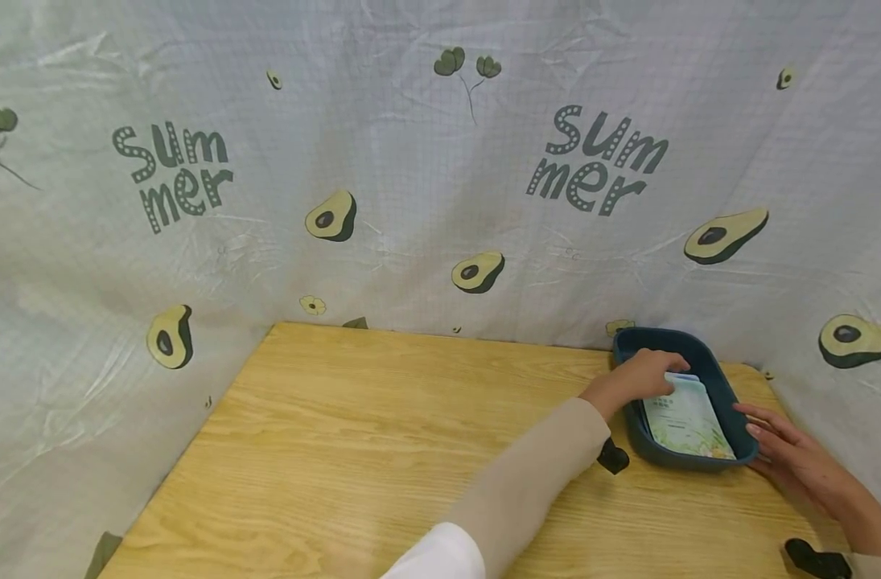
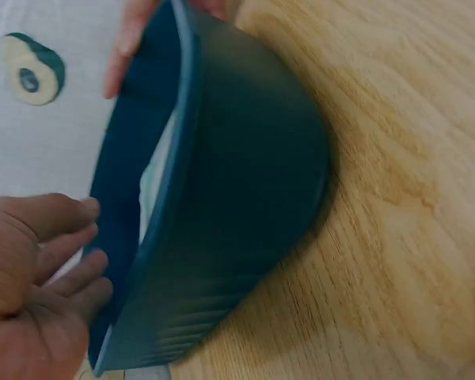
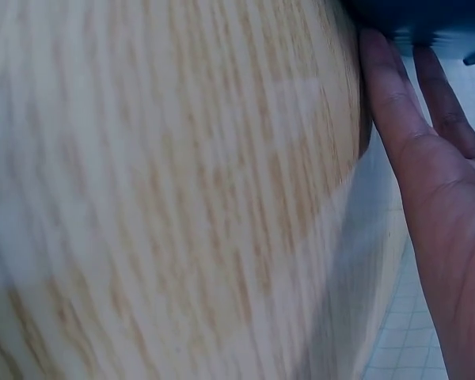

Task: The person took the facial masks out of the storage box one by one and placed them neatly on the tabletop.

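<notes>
A dark blue plastic bin [image 1: 708, 354] stands at the table's right side. Flat packets lie inside it; the top packet [image 1: 686, 422] is pale green with printed flowers, and a bluish edge shows beneath it. My left hand [image 1: 639, 376] reaches over the bin's left rim, its fingers loosely bent at the packets' far end. In the left wrist view, thumb and fingers [image 2: 83, 277] are spread apart inside the rim. My right hand [image 1: 802, 462] is at the bin's right side, with extended fingers against the outer wall. The right wrist view shows those fingers [image 3: 388, 95] at the bin's underside.
The wooden table [image 1: 382, 418] extends to the left of the bin. A pale cloth [image 1: 382, 145] printed with avocados and lettering hangs behind the table and along its sides. Black straps [image 1: 614, 457] are at both wrists.
</notes>
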A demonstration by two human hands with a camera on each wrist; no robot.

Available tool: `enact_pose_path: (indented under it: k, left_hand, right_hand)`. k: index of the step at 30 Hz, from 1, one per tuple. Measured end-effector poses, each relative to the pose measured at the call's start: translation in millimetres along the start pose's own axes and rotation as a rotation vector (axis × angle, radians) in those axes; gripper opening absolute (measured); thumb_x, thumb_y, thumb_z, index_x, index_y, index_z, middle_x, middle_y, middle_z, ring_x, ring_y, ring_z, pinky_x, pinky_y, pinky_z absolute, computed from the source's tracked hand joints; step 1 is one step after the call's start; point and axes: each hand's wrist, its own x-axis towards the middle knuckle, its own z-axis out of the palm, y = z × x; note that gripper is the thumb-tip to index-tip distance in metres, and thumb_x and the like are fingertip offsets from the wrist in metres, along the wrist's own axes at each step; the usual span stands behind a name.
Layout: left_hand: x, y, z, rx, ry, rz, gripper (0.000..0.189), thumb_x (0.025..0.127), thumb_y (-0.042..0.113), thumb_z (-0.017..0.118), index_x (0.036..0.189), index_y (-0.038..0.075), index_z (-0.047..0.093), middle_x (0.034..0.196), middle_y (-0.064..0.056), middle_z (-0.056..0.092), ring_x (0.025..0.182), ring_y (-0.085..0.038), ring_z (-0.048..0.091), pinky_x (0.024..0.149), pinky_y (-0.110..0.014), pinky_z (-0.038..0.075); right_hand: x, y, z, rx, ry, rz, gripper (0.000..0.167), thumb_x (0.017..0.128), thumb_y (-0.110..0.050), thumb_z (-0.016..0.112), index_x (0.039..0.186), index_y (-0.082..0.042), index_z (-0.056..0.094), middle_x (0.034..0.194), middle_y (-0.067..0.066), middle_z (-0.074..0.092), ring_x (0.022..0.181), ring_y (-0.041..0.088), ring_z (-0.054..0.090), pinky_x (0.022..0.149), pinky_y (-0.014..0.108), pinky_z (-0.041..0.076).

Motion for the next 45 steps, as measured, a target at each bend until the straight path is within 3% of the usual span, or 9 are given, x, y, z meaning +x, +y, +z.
enact_pose_path:
  k: [6,16,22,29,38,45]
  left_hand:
    - [13.1,4.5,6.4,0.107,-0.082,-0.079,0.056,0.096,0.029,0.073,0.148,0.031,0.052,0.148,0.021,0.049,0.14,0.003,0.038,0.106,-0.008,0.037]
    - [21.0,18.6,-19.2,0.094,-0.196,-0.202,0.055,0.093,0.034,0.077,0.144,0.037,0.057,0.143,0.028,0.05,0.13,0.007,0.046,0.104,-0.017,0.043]
    - [23.2,17.3,-19.5,0.138,-0.243,-0.262,0.046,0.096,0.033,0.073,0.139,0.036,0.06,0.138,0.028,0.054,0.122,0.007,0.052,0.096,-0.016,0.047]
    - [27.6,3.8,-12.9,0.149,-0.207,-0.222,0.028,0.094,0.031,0.076,0.121,0.028,0.068,0.115,0.019,0.064,0.1,0.0,0.059,0.084,-0.016,0.05]
    - [33.7,-6.0,-9.9,0.108,-0.175,-0.227,0.035,0.093,0.013,0.075,0.122,0.032,0.074,0.13,0.024,0.061,0.12,0.005,0.054,0.09,-0.012,0.05]
    - [35.4,-7.5,-10.9,0.016,-0.124,-0.188,0.029,0.097,0.011,0.071,0.118,0.031,0.077,0.123,0.021,0.066,0.109,0.003,0.06,0.083,-0.012,0.051]
  right_hand:
    - [-0.8,-0.8,-4.6,0.066,-0.055,0.002,0.048,0.113,-0.005,0.027,0.154,-0.025,0.039,0.134,-0.025,0.041,0.116,-0.005,0.057,0.088,0.023,0.058]
    - [-1.8,-1.9,-10.1,-0.016,-0.037,0.074,0.045,0.114,-0.012,0.028,0.154,-0.028,0.038,0.131,-0.028,0.035,0.114,-0.014,0.051,0.087,0.021,0.057]
    - [-4.6,0.7,-10.5,0.015,-0.069,0.089,0.046,0.114,-0.01,0.028,0.149,-0.035,0.043,0.128,-0.033,0.04,0.113,-0.008,0.057,0.087,0.024,0.059]
    - [-2.6,1.7,-7.7,-0.09,0.031,0.155,0.041,0.114,-0.018,0.033,0.147,-0.04,0.042,0.125,-0.027,0.032,0.106,-0.015,0.052,0.083,0.021,0.058]
    - [-0.8,-2.2,-8.2,-0.061,0.013,0.192,0.038,0.114,-0.019,0.035,0.141,-0.044,0.044,0.122,-0.03,0.038,0.107,-0.008,0.058,0.086,0.025,0.059]
    - [-1.2,-5.5,-10.1,-0.09,0.025,0.22,0.038,0.114,-0.022,0.035,0.146,-0.04,0.041,0.126,-0.027,0.034,0.109,-0.011,0.055,0.087,0.026,0.059]
